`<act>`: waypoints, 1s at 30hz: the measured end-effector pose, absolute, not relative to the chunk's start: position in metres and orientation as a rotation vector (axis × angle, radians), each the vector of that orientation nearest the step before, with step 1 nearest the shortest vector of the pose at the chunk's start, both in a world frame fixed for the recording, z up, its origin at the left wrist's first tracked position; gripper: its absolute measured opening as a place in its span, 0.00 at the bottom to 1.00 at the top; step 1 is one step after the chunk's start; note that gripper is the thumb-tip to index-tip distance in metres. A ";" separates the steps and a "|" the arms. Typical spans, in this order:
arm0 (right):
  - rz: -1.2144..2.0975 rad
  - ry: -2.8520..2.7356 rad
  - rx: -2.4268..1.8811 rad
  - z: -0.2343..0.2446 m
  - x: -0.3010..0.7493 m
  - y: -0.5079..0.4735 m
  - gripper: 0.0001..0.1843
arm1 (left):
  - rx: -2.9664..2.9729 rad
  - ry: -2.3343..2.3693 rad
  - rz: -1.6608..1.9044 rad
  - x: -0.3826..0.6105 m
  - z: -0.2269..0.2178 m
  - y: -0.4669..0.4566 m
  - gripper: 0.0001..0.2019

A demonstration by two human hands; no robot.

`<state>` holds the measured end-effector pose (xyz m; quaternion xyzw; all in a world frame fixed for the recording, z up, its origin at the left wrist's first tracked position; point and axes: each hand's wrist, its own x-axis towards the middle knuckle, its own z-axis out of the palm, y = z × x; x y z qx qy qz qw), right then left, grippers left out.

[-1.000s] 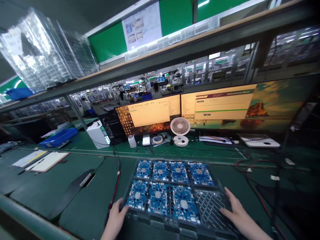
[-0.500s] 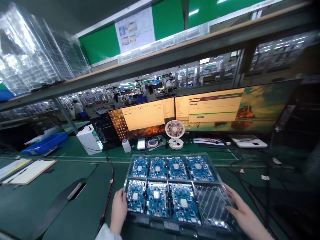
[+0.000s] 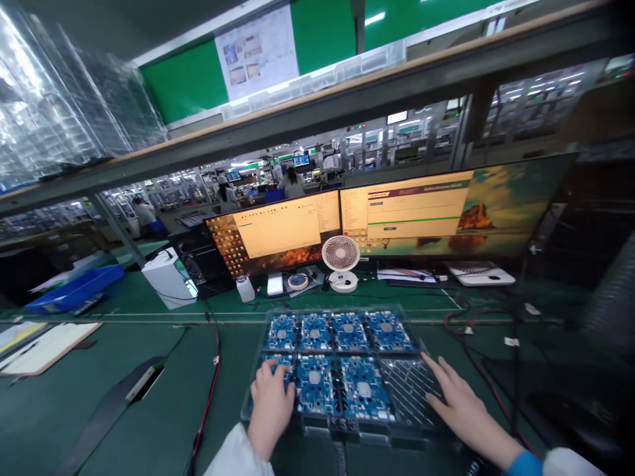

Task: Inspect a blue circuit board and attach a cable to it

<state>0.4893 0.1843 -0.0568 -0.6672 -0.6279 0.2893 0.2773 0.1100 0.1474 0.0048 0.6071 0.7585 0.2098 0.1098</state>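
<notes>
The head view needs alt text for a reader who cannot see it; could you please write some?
Two bare hands rest on a clear tray of blue circuit boards on a green bench: left hand over the near-left board, right hand beside the empty slot. Behind stand two monitors and a small fan.

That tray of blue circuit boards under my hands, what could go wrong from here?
The left hand rests on a near-left circuit board, so pressure or static could harm it. The clear tray looks thin; with the right hand over its empty cell, uneven lifting might flex it and shift boards. The red cable alongside could snag.

Tray [image 3: 403,395] w/ boards [image 3: 349,332] centre front on bench, fan [image 3: 340,262] & monitors [image 3: 397,218] behind, clipboard [image 3: 47,346] far left.
</notes>
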 end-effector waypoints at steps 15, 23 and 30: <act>0.635 -2.248 -1.773 -0.045 0.473 0.133 0.25 | 1.119 2.877 -0.111 -0.018 -0.016 0.065 0.15; 0.588 -2.285 -1.830 -0.045 0.471 0.130 0.24 | 1.305 2.644 0.182 -0.055 -0.027 0.055 0.16; 0.525 -2.432 -1.968 -0.029 0.461 0.125 0.24 | 1.380 2.698 -0.062 -0.007 -0.024 0.061 0.21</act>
